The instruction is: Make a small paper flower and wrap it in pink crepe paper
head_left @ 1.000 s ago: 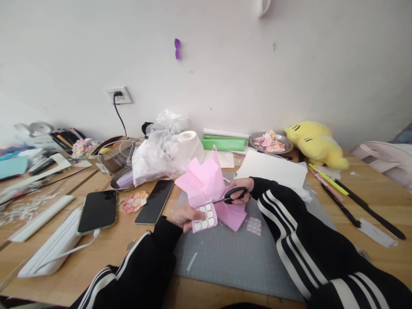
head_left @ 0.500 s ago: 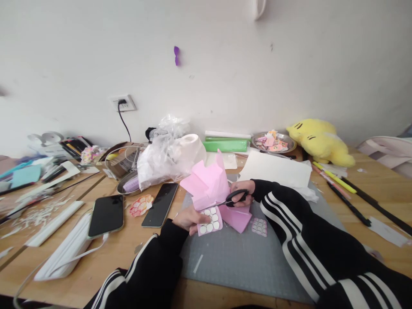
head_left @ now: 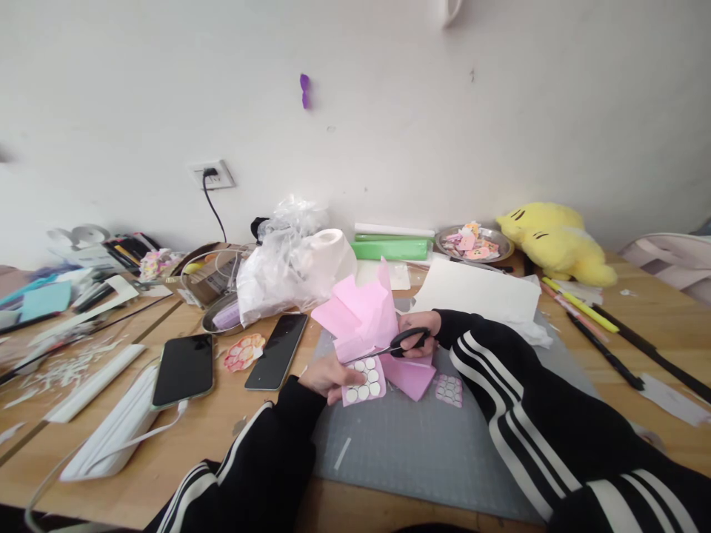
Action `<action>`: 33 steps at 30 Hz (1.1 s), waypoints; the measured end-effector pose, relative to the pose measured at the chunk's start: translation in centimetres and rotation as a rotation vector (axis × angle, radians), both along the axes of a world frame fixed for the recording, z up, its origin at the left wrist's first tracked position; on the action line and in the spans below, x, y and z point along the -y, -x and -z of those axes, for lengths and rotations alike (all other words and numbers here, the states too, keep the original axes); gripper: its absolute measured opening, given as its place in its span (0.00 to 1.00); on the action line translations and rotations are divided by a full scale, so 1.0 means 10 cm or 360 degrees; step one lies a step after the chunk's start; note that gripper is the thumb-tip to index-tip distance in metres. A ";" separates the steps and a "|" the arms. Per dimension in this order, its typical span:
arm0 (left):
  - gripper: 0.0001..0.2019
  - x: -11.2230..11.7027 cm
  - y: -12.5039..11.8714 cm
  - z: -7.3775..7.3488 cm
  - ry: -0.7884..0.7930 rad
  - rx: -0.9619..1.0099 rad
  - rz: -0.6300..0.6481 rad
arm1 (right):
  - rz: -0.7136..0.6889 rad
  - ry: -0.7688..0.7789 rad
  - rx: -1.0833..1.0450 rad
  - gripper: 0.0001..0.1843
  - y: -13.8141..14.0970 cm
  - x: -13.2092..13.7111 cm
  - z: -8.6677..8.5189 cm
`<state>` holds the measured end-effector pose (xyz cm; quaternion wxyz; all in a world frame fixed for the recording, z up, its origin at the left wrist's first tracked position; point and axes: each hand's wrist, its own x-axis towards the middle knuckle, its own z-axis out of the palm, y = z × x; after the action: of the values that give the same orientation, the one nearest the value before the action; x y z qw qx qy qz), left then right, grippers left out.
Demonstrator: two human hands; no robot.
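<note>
My left hand (head_left: 327, 377) pinches a pink sheet with white round dots (head_left: 366, 383) by its left side, thumb on top. In my right hand (head_left: 418, 329) is a pair of black-handled scissors (head_left: 401, 340), fingers through the loops. The blades point left and lie along the sheet's top edge, close to the left fingertips; how far apart they are is hard to make out. Crumpled pink tissue paper (head_left: 361, 311) stands just behind both hands. Below the right hand lie a folded pink paper (head_left: 414, 376) and a smaller dotted piece (head_left: 449, 390), on the grey cutting mat (head_left: 400, 451).
Two phones, a black one (head_left: 183, 370) on the left and another (head_left: 276, 352) nearer the left hand, rest beside a white power strip (head_left: 111, 429). Behind are a plastic bag (head_left: 272, 281), green rolls (head_left: 389, 249), a metal plate (head_left: 503, 248) and a yellow plush toy (head_left: 555, 240).
Hands, scissors and dotted sheet keep almost the same places. The whole view has shifted very slightly.
</note>
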<state>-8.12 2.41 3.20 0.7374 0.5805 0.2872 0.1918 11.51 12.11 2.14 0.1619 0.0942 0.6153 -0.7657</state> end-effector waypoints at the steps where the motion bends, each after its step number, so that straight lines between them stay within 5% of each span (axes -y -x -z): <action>1: 0.16 -0.01 0.01 -0.03 0.0036 -0.0016 0.0063 | 0.0005 -0.0003 -0.0004 0.23 0.00 0.00 0.00; 5: 0.15 -0.05 0.03 -0.06 0.0090 -0.0027 0.0222 | 0.0045 -0.0026 0.0007 0.23 -0.02 0.00 0.00; 22: 0.16 0.04 -0.05 0.05 0.0032 0.0093 -0.0125 | 0.0026 -0.0058 0.0069 0.23 0.01 0.01 0.04; 33: 0.15 0.02 -0.02 0.08 0.0099 0.0104 -0.0098 | 0.0062 -0.0044 -0.0021 0.21 -0.02 0.00 0.06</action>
<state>-7.96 2.21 2.44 0.7578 0.5416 0.2867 0.2242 11.75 12.08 1.57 0.1416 0.1033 0.6249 -0.7608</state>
